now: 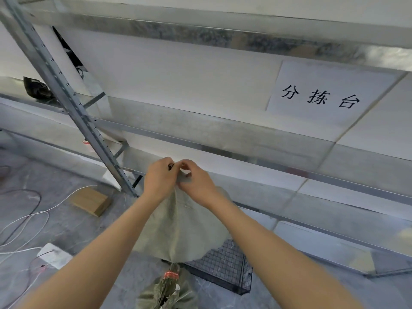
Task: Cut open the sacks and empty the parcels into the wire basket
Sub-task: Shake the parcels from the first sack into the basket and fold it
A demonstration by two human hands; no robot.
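Observation:
A grey-green woven sack (185,228) hangs upside down over the black wire basket (225,268) on the floor. My left hand (159,177) and my right hand (196,179) both pinch the sack's raised end, close together in the middle of the view. A small dark thing shows between my left fingers; I cannot tell what it is. The sack bulges above the basket and hides most of it. A second sack (169,291), its neck tied with a red band, stands at the bottom edge, near me.
A metal shelving rack (93,134) with white boards fills the background; a paper sign (321,97) hangs on it. On the floor at the left lie a cardboard box (91,200), white cables (26,219) and a white power strip (54,255).

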